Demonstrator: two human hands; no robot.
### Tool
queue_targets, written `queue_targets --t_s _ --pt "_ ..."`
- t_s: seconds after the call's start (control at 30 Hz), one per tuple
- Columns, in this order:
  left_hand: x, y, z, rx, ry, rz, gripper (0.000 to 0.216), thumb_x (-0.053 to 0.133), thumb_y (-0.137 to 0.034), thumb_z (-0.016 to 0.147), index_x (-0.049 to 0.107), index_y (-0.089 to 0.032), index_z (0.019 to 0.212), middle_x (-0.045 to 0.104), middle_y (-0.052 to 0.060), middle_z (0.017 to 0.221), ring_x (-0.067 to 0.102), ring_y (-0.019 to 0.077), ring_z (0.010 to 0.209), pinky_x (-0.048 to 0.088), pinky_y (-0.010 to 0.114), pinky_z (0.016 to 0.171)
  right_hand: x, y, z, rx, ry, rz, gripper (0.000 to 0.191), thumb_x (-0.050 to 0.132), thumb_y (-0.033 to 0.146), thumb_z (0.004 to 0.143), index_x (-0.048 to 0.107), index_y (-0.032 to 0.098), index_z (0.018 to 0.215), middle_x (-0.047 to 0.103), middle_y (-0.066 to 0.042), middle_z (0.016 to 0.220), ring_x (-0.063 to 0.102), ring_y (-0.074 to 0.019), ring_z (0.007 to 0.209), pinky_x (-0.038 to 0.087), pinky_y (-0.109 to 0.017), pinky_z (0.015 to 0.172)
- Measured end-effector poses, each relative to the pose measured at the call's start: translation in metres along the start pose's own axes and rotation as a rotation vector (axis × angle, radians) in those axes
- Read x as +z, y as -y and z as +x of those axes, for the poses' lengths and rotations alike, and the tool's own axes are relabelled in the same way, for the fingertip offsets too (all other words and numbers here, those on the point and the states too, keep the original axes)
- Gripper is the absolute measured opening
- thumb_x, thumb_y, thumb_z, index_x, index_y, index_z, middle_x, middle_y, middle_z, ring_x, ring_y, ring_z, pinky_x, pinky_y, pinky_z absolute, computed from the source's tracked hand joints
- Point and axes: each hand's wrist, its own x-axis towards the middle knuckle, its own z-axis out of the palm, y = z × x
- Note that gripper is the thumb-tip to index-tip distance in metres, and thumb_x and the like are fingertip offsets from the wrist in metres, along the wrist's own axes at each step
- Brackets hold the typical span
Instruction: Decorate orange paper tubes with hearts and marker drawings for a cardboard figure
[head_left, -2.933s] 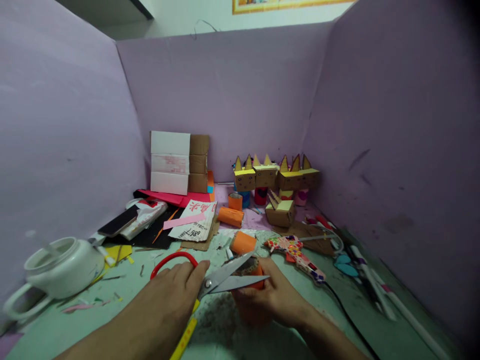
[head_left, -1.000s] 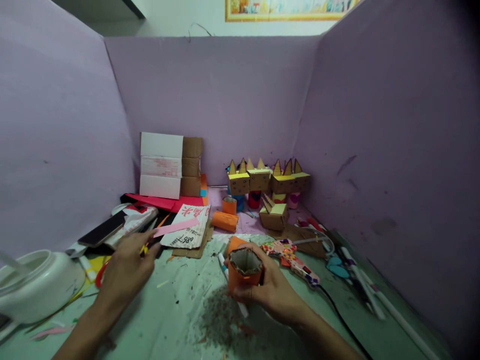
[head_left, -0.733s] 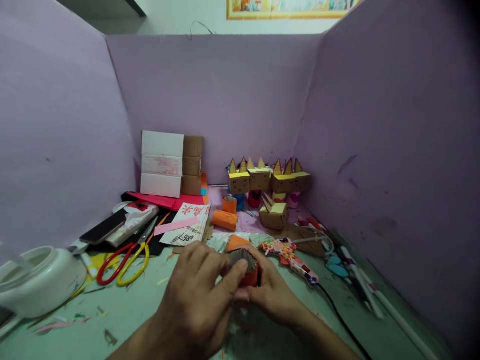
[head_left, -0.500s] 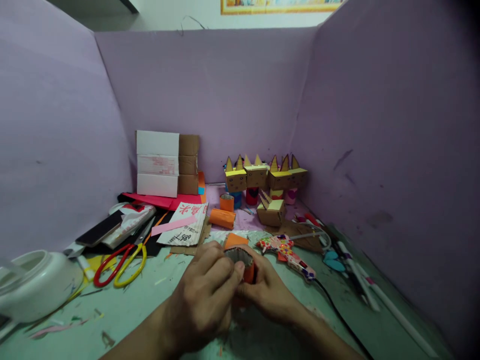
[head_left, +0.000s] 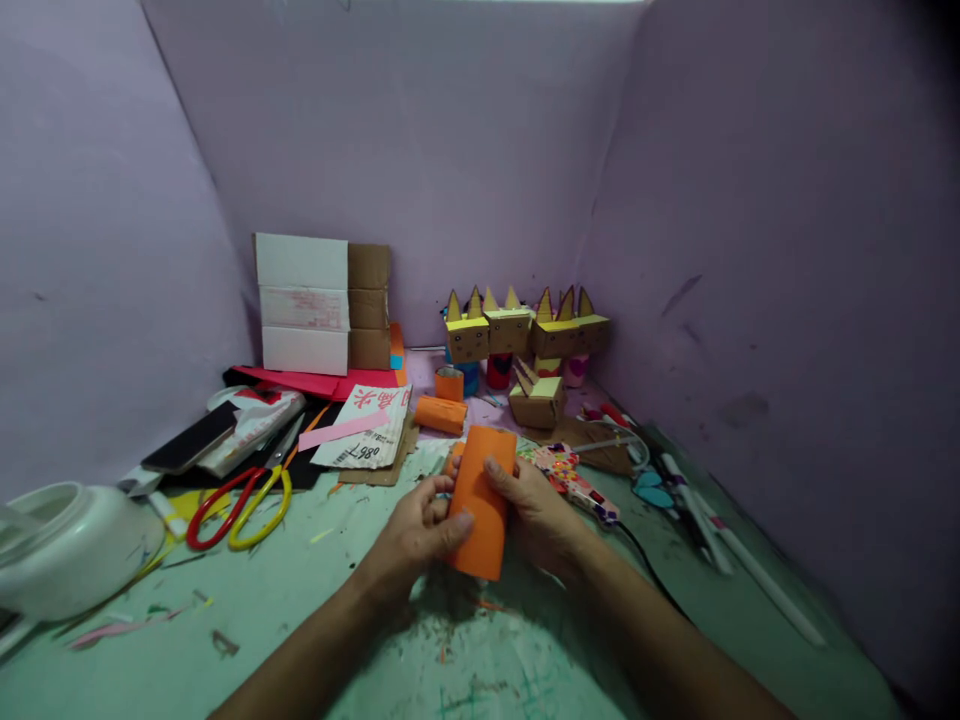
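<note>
An orange paper-covered tube (head_left: 484, 505) is held between both hands above the green tabletop, its long side toward me and tilted slightly. My left hand (head_left: 421, 528) grips its lower left side, thumb on the front. From the right, my right hand (head_left: 536, 495) wraps round it with the thumb pressed on the upper front. Just beyond the hands lies a shorter orange roll (head_left: 441, 414), and another orange tube (head_left: 448, 384) stands upright behind that. To the right of my right hand is a patterned glue gun (head_left: 574, 478) with a black cord.
Scissors (head_left: 259, 505) with red and yellow handles lie left, near a white pot (head_left: 79, 550). Printed cardboard (head_left: 367, 430) and a folded white box (head_left: 304, 305) are behind. Cardboard animal heads (head_left: 555, 335) stand at the back right. Pens (head_left: 697, 520) lie along the right wall.
The tube has turned from its open end facing up toward me to showing its long orange side. My left hand has shifted off the rim to its side. The camera view has tipped downward.
</note>
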Motion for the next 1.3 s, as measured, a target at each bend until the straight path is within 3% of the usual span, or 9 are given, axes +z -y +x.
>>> queue_targets --t_s 0.17,0.23,0.3,0.4,0.57,0.77,0.97,1.17,1.3 --pt "0.003 -0.008 -0.006 0.135 0.006 0.024 0.073 0.085 -0.040 0.054 0.053 -0.014 0.114 0.069 0.015 0.109 0.065 0.0302 0.099 0.052 0.035 0.080 0.001 0.006 -0.004 -0.133 0.165 -0.204 0.063 0.072 0.064 0.067 0.062 0.019 0.111 0.065 -0.011 0.116 0.062 -0.0240 0.102 0.048 -0.036 0.089" --pt "-0.007 -0.016 -0.006 0.228 -0.105 0.019 0.065 0.083 -0.037 0.057 0.057 -0.012 0.111 0.069 0.015 0.109 0.064 0.0295 0.100 0.052 0.035 0.082 0.000 0.015 -0.006 -0.204 0.087 -0.334 0.065 0.067 0.068 0.069 0.061 0.020 0.112 0.064 -0.011 0.116 0.062 -0.0233 0.099 0.049 -0.036 0.084" --pt "-0.023 -0.024 -0.004 0.341 -0.305 -0.024 0.062 0.084 -0.033 0.055 0.058 -0.013 0.108 0.070 0.011 0.105 0.064 0.0265 0.096 0.051 0.034 0.083 -0.001 0.023 -0.009 -0.224 -0.101 -0.612 0.052 0.066 0.062 0.072 0.065 0.018 0.099 0.068 -0.010 0.099 0.063 -0.0209 0.083 0.049 -0.032 0.072" --pt "-0.049 -0.033 0.002 0.437 -0.585 -0.109 0.060 0.084 -0.030 0.049 0.059 -0.014 0.101 0.069 0.006 0.098 0.064 0.0226 0.091 0.050 0.031 0.082 0.000 0.025 -0.015 -0.062 -0.163 -1.154 0.031 0.069 0.047 0.072 0.066 0.017 0.069 0.067 -0.006 0.068 0.059 -0.0177 0.062 0.040 -0.028 0.056" --pt "-0.068 -0.036 0.011 0.409 -0.670 -0.141 0.056 0.082 -0.029 0.046 0.061 -0.012 0.096 0.069 0.004 0.086 0.063 0.0217 0.082 0.050 0.034 0.079 0.015 0.004 -0.021 0.166 -0.061 -1.679 0.028 0.071 0.047 0.070 0.073 0.020 0.075 0.074 -0.008 0.075 0.064 -0.0229 0.068 0.031 -0.027 0.052" --pt "-0.067 -0.040 0.009 0.445 -0.686 -0.172 0.054 0.081 -0.028 0.045 0.061 -0.013 0.092 0.069 0.004 0.086 0.063 0.0219 0.083 0.049 0.035 0.082 0.020 -0.005 -0.024 0.198 -0.017 -1.581 0.014 0.060 0.028 0.073 0.068 0.017 0.067 0.068 -0.006 0.065 0.060 -0.0181 0.062 0.030 -0.025 0.051" --pt "-0.079 -0.050 0.005 0.481 -0.739 -0.210 0.050 0.077 -0.031 0.047 0.060 -0.015 0.092 0.066 0.001 0.084 0.061 0.0195 0.080 0.048 0.035 0.083 -0.003 0.000 -0.065 0.150 -0.165 -1.252 0.021 0.051 0.038 0.074 0.053 0.019 0.066 0.056 0.000 0.057 0.052 -0.0150 0.056 0.034 -0.024 0.051" --pt "-0.078 -0.043 0.008 0.376 -0.688 -0.140 0.043 0.078 -0.024 0.045 0.060 -0.014 0.083 0.066 0.003 0.079 0.060 0.0196 0.070 0.048 0.039 0.078 -0.027 0.004 -0.091 0.097 -0.371 -1.549 0.031 0.045 0.046 0.080 0.060 0.020 0.073 0.063 -0.003 0.063 0.059 -0.0199 0.060 0.039 -0.028 0.055" --pt "-0.079 -0.043 0.009 0.388 -0.710 -0.094 0.046 0.076 -0.024 0.047 0.059 -0.015 0.088 0.066 0.004 0.083 0.060 0.0198 0.072 0.048 0.038 0.077 -0.029 0.009 -0.085 0.206 -0.473 -1.783 0.028 0.048 0.040 0.083 0.067 0.020 0.083 0.071 -0.007 0.075 0.066 -0.0249 0.071 0.044 -0.031 0.060"
